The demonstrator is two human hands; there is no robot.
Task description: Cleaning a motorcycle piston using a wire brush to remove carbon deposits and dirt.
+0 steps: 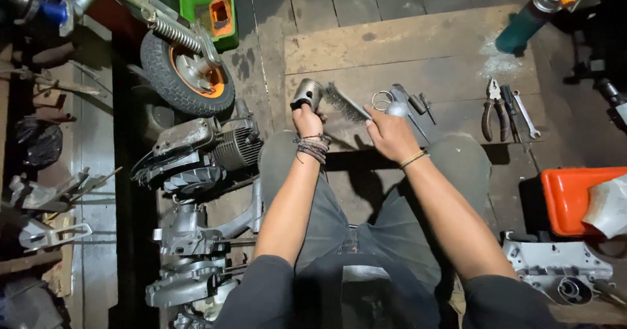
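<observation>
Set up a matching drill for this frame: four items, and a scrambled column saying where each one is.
Items:
1. metal cylinder part
2. wire brush
3. pliers
4. orange tray

Places:
A. lying on the wooden boards, far right
B. in the left hand
C. in the right hand
D. on the wooden platform, beside a spanner

Pairs: 1-B, 2-C, 3-D, 4-A

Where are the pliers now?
The pliers lie on the wooden board, right of the right hand, beside a wrench.
</observation>
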